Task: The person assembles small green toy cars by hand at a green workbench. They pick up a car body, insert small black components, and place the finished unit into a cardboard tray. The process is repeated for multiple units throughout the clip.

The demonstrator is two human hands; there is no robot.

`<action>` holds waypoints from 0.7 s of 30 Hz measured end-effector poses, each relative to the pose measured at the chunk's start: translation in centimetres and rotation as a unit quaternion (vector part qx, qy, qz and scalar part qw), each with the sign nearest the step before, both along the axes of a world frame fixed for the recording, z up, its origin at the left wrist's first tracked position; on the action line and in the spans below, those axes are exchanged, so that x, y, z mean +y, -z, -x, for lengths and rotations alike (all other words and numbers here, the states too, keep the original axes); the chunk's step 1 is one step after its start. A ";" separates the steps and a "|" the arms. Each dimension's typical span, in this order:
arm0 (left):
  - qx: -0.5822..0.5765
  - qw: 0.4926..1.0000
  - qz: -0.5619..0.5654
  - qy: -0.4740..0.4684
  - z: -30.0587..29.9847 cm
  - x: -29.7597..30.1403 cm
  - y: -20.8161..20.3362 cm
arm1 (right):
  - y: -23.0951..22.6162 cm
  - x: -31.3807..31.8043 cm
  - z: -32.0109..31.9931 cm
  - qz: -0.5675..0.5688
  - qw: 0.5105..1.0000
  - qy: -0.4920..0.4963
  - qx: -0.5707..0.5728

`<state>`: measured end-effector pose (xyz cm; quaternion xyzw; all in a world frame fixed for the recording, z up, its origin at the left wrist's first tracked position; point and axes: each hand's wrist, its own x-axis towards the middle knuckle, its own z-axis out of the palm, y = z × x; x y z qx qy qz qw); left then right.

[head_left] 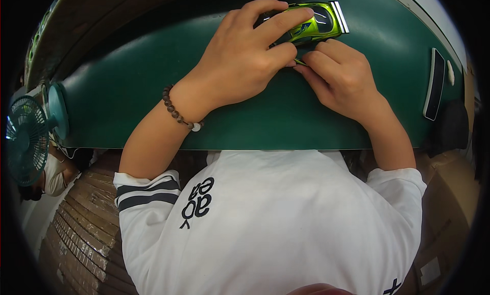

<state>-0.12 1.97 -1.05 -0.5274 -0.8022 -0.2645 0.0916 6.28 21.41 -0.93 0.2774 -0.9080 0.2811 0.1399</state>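
Lime-green clipper (322, 20), upper middle: left hand (247, 57) grips it, right hand (343, 75) pinches a thin strip (300, 62). Probably fitting or peeling; next calls for steady fingers.

The left grip (242, 60) partly hides the clipper (323, 20).

Here's the left hand (240, 57) gripping the green clipper (324, 20), fingers over its top, silver blade end pointing right! In close, the right hand (343, 76) pinches a thin green strip (300, 62) by the left thumb, above the dark green tabletop (286, 121); teal fan (25, 139) far left, white-edged black slab (434, 85) right.
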 end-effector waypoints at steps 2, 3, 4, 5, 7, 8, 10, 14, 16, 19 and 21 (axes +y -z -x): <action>-0.012 1.000 0.001 -0.004 0.0 0.0 0.0 | -0.1 0.1 0.2 -0.002 1.000 -0.013 0.002; -0.018 1.000 0.002 -0.007 0.0 0.0 0.0 | -0.1 0.1 0.2 -0.003 1.000 -0.020 0.003; -0.011 1.000 0.005 -0.005 0.0 0.1 -0.2 | 0.1 0.0 0.2 -0.002 1.000 -0.020 0.016; -0.002 1.000 0.008 -0.004 -0.1 0.2 -0.6 | 0.2 -0.1 0.3 -0.002 0.999 -0.021 0.030; 0.018 1.000 -0.009 0.007 0.1 0.3 -0.7 | 0.4 -0.2 0.2 -0.008 0.999 -0.021 0.043; 0.032 0.999 -0.029 0.018 0.6 0.3 -0.5 | 0.4 -0.1 0.2 -0.015 0.999 -0.022 0.046; 0.030 0.999 -0.041 0.006 0.6 0.3 -0.3 | 0.2 -0.1 0.2 -0.026 0.999 -0.019 0.041; -0.018 1.000 -0.007 -0.020 0.1 0.0 -0.2 | -0.6 0.0 0.5 -0.050 0.999 -0.010 0.007; -0.033 0.999 -0.001 -0.001 0.3 -0.1 -0.5 | -0.7 0.3 0.4 -0.042 0.999 -0.005 -0.016; -0.049 0.999 -0.019 0.016 0.4 -0.3 -0.6 | -0.5 0.6 0.3 -0.012 0.999 -0.003 -0.041; -0.062 0.997 -0.036 0.021 0.4 -0.3 -1.0 | -0.7 0.7 0.2 -0.007 0.999 0.000 -0.043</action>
